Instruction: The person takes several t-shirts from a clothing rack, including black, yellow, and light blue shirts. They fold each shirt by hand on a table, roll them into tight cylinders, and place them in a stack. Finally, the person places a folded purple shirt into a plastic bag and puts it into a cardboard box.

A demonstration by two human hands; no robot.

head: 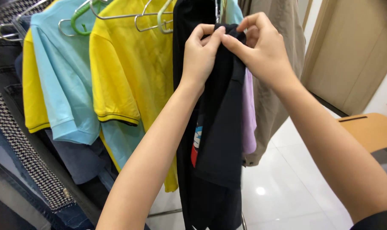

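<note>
At the far left a checked garment (14, 140) hangs at the rail's end, with denim (1, 55) behind it. Next come a light blue shirt (61, 81) on a green hanger (80, 19), with a yellow sleeve (31, 93) showing behind it, and then a yellow polo (129, 72) with dark trim at the cuff, on a wire hanger (116, 16). A pale green hanger (163, 19) sits just beside it.

In the middle hangs the black shirt (215, 140), long and dark, with a small red and blue print low on its front. The left hand (200, 55) is closed on the shirt's upper edge, thumb and fingers pinching the cloth near the shoulder. The right hand (261, 47) meets it from the other side, fingertips touching the left hand's, also pinching the same black fabric; what lies under the fold, perhaps a hanger, is hidden.

Just right of the black shirt a lilac garment (249, 115) peeks out, and behind it hangs a beige garment (274, 98). Further right stand a wooden door (355, 51) and a wooden seat (368, 127) over the glossy white floor (287, 183).
</note>
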